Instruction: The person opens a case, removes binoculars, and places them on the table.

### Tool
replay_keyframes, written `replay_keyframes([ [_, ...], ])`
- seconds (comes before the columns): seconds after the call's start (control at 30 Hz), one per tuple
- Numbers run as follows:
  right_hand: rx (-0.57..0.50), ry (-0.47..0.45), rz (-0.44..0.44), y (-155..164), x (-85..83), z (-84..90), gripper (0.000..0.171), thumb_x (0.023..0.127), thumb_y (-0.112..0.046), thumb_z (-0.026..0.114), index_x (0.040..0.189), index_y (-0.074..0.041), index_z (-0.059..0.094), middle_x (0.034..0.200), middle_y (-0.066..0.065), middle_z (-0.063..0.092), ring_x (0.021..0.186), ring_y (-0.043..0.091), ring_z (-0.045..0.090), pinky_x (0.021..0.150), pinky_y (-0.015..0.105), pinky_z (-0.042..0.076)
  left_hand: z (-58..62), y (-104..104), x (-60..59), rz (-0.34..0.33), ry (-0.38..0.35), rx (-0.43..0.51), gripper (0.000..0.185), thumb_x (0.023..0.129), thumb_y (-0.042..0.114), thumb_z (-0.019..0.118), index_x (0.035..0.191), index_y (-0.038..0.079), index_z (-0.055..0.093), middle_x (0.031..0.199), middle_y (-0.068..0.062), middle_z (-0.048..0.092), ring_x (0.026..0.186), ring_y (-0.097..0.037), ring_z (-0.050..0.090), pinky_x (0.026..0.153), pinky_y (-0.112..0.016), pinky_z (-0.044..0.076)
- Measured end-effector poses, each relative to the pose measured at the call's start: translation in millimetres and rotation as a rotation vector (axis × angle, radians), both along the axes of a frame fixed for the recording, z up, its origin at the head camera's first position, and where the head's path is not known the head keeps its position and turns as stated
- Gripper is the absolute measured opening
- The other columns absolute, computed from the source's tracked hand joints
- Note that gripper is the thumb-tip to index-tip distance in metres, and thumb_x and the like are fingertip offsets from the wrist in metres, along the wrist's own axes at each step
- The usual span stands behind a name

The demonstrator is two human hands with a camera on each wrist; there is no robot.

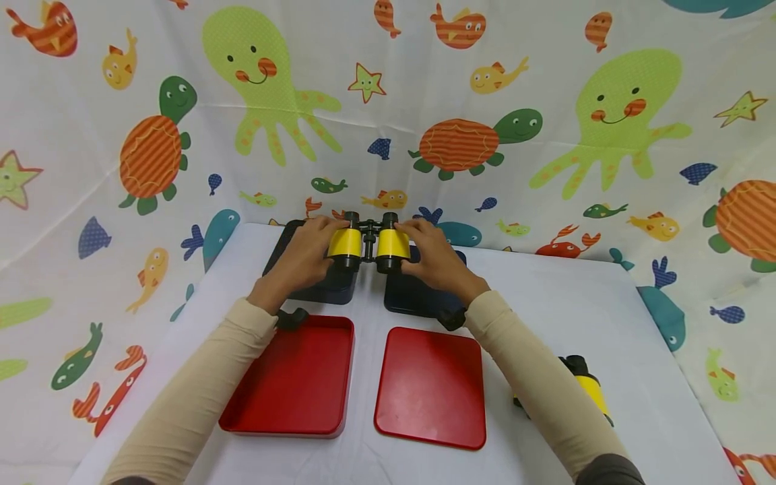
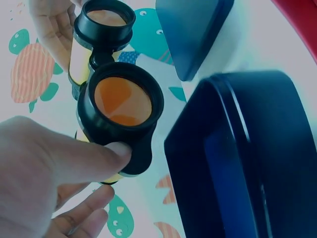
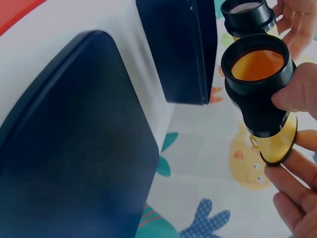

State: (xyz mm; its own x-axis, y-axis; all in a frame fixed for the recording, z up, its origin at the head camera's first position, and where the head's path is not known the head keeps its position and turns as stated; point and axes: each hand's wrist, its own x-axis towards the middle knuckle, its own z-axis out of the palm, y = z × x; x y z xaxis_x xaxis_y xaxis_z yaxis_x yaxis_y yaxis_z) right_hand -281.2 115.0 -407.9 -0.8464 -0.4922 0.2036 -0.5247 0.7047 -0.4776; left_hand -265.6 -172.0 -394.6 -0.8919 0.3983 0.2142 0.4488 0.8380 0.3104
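White table (image 1: 545,310), wrist views reveal binoculars' (image 1: 368,244) orange lenses (image 2: 122,100)

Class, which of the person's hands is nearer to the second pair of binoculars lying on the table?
Right. The spare binoculars lie beside the right forearm; the right hand is closer than the left hand.

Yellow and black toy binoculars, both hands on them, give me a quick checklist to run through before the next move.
1. Left hand grips the left barrel of the yellow and black plastic toy binoculars: ok.
2. Right hand grips the right barrel: ok.
3. Binoculars lifted above the two dark blue rectangular trays, not touching them: ok.
4. Orange lenses unobstructed: ok.
5. Red rectangular tray and flat red lid nearer the person hold nothing: ok.
6. Second yellow and black item beside the right sleeve, partly hidden, stable: cannot tell.
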Motion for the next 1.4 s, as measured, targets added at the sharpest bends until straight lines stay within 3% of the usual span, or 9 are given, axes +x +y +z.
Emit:
replay_keyframes([
  [0.4, 0.009, 0.023, -0.031, 25.8, 7.8, -2.8, 0.075, 0.092, -0.017, 0.079, 0.16, -0.011, 0.047, 0.155, 0.013, 0.051, 0.143, 0.037, 0.047, 0.125, 0.06, 0.036, -6.5, 22.8, 0.9, -0.048, 0.03, -0.011, 0.078, 0.087, -0.003, 0.082, 0.156, 0.006, 0.048, 0.148, -0.02, 0.056, 0.133, -0.043, 0.053, 0.119, -0.061, 0.042],
  [0.57, 0.006, 0.033, -0.046, 35.9, 11.1, -6.5, 0.075, 0.092, -0.017, 0.079, 0.16, -0.012, 0.048, 0.155, 0.014, 0.051, 0.143, 0.038, 0.047, 0.122, 0.062, 0.04, -12.8, 31.9, 0.6, -0.068, 0.04, 0.011, 0.077, 0.087, -0.002, 0.082, 0.156, 0.006, 0.049, 0.146, -0.02, 0.057, 0.132, -0.042, 0.054, 0.12, -0.06, 0.042],
  [0.77, -0.013, 0.031, -0.058, 48.6, 16.2, -7.0, 0.075, 0.09, -0.015, 0.08, 0.158, -0.011, 0.05, 0.152, 0.014, 0.053, 0.139, 0.037, 0.051, 0.118, 0.061, 0.045, -18.2, 44.1, 0.6, -0.081, 0.031, 0.035, 0.079, 0.086, -0.001, 0.083, 0.157, 0.008, 0.049, 0.146, -0.018, 0.057, 0.132, -0.04, 0.052, 0.121, -0.057, 0.041],
  [1.4, -0.007, 0.02, -0.091, 84.2, 31.8, -5.5, 0.075, 0.088, -0.013, 0.081, 0.157, -0.01, 0.052, 0.149, 0.015, 0.055, 0.135, 0.039, 0.053, 0.115, 0.064, 0.045, -25.8, 79.1, 1.5, -0.104, -0.01, 0.047, 0.078, 0.089, 0.003, 0.084, 0.158, 0.013, 0.048, 0.15, -0.015, 0.055, 0.135, -0.036, 0.052, 0.123, -0.052, 0.041],
])
